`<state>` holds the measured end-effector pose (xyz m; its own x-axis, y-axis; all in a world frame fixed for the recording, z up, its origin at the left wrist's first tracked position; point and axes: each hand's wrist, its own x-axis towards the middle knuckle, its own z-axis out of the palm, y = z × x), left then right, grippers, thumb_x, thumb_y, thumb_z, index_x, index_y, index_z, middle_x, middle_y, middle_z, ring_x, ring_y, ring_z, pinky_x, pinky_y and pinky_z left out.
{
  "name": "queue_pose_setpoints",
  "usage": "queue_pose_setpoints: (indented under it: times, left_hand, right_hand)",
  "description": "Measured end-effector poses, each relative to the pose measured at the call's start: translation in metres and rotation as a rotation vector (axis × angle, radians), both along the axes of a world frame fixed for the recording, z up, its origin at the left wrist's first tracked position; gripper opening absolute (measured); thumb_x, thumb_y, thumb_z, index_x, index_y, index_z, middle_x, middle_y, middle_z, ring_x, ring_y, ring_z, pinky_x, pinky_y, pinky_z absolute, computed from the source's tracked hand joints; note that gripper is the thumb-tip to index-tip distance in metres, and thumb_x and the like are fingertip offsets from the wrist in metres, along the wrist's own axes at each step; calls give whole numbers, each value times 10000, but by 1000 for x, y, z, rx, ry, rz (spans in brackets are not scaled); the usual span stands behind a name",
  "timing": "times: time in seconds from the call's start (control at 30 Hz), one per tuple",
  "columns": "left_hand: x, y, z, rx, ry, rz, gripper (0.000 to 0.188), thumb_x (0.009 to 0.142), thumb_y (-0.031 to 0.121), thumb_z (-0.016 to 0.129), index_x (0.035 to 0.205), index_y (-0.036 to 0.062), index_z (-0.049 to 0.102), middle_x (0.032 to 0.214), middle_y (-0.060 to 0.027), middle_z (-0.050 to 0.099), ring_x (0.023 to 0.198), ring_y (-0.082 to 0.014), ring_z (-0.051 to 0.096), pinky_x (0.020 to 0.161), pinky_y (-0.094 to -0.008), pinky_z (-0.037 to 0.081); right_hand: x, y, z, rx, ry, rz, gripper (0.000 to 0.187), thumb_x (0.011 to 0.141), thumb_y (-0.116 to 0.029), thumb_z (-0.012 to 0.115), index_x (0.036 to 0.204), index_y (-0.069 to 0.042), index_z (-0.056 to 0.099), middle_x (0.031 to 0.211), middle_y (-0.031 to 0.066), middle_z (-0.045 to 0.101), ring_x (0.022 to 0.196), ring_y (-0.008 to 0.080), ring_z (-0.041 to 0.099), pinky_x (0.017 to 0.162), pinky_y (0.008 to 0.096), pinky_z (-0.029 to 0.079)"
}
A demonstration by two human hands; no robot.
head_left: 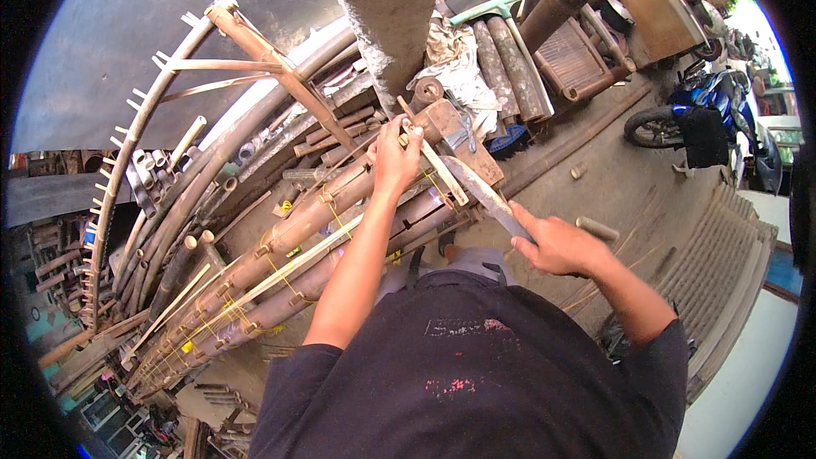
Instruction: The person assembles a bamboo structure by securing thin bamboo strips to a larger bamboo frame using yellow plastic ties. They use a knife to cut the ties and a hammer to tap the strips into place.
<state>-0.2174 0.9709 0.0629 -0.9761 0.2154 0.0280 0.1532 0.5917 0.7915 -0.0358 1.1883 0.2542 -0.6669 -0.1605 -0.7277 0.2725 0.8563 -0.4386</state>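
My left hand (397,155) is closed round the upper part of a pale bamboo strip (444,176), which slants down toward the right. My right hand (557,244) grips a large knife (489,198), and the end of its handle (597,228) juts out behind my fist. The knife's broad blade points up and left, its tip close beside the strip; whether they touch I cannot tell. Just beyond the strip lies a wooden block (478,155). Under my left forearm runs a long frame of bamboo poles (293,225), tied with yellow cord.
A concrete pillar (382,13) rises straight ahead. Curved bamboo poles and a pegged arch (127,123) stand at the left. Bamboo logs (508,55) and white cloth (459,59) lie beyond the block. A blue motorcycle (722,115) is parked at the right, above ridged sheets (722,263).
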Motion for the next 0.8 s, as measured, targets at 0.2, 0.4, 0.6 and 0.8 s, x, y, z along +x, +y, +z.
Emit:
queue_pose_setpoints:
  times: [0.2,0.4,0.6,0.8]
  left_hand:
    - [1,3,4,19,-27,-9,497,955,399,635,1320,63,601,1291,-164,630,1228,-327,578,1076,-472,345]
    - [0,5,-3,28,-14,2,468,947,364,636,1319,84,586,1260,-146,618,1214,-308,561,1061,-490,301]
    - [2,9,1,62,-33,22,459,925,327,661,1305,81,584,1222,-141,626,1205,-301,559,1044,-490,289]
    - [1,7,-4,70,-12,13,463,938,327,652,1320,76,581,1233,-130,636,1200,-298,569,1046,-494,297]
  right_hand:
    - [-96,-16,48,270,-233,456,546,965,-323,505,1325,87,502,921,269,716,927,428,700,856,515,535]
    - [-120,-35,64,716,331,677,220,906,-168,544,931,-37,719,838,178,734,798,265,740,683,388,580]
    - [-116,-25,47,670,91,564,232,877,-239,663,930,-30,748,950,193,741,921,332,733,771,475,586]
    - [-144,34,41,324,114,410,316,915,-287,666,1015,8,722,914,244,709,945,410,688,847,474,544]
